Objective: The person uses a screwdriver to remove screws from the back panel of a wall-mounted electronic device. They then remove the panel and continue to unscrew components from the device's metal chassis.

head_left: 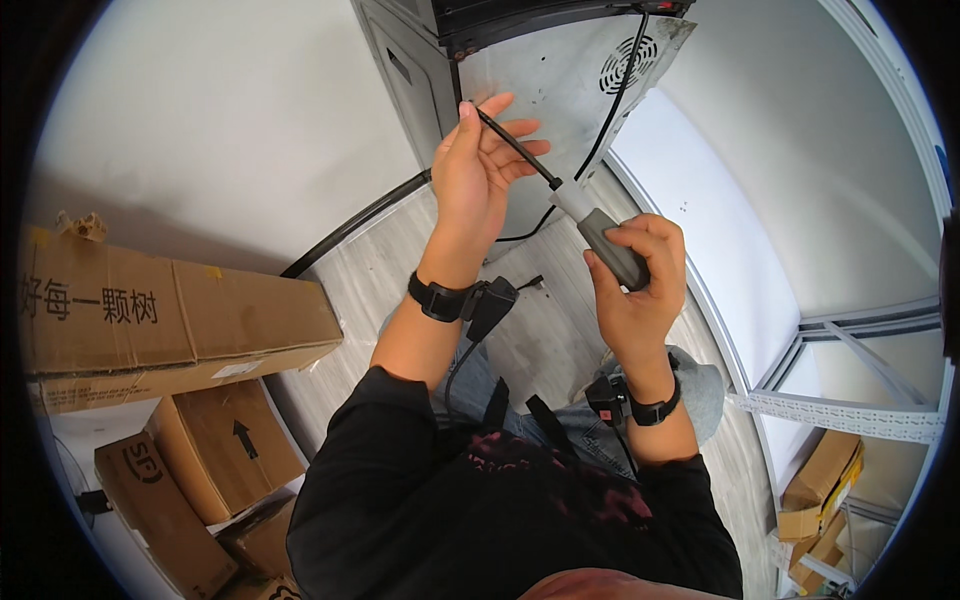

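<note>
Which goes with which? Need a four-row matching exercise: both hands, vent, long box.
Column 1
1. Left hand
2. Right hand
3. Vent
4. Long box

Column 2
A. In the pale metal panel
B. Brown, at the picture's left
C. Around the grey handle
D. By the tip of the dark shaft

Pairs: 1-D, 2-C, 3-A, 4-B

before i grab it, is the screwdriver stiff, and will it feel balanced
The screwdriver is probably stiff: its thin, dark shaft looks straight. It likely feels handle-heavy, as the grey handle in the right hand is much thicker than the shaft.
</note>
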`<state>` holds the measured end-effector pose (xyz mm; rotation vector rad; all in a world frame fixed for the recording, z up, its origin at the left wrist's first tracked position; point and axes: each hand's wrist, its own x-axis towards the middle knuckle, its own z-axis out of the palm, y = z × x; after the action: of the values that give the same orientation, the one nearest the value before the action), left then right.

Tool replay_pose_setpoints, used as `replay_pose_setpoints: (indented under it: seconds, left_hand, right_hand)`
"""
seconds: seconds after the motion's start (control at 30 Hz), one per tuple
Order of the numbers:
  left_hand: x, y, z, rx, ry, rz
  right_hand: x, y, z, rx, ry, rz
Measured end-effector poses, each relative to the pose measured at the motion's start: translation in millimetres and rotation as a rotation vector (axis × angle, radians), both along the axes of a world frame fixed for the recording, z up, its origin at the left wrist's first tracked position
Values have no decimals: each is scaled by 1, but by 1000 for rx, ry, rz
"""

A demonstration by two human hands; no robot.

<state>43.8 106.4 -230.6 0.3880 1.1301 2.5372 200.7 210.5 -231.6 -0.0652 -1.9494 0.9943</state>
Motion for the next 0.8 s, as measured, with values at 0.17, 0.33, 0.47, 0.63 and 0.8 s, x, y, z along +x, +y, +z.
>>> replay_pose_setpoints:
  seconds: [0.17,0.33,0.47,0.63,0.8]
  left_hand:
    - [1,0,1,46,-35,7]
    - [2,2,-8,95,-31,-10]
    - [9,13,-10,128,-13,-18]
    - [20,46,-24,106,-24,-92]
    - [31,104,-42,70,-113,-344]
  right_hand:
    - [1,-1,0,-23,3,8]
    - [9,7,0,-32,-7,20]
    - [21,18,0,-65,-40,21]
    - [45,57,4,-162,-131,-15]
    - [82,132,18,-251,-248,-29]
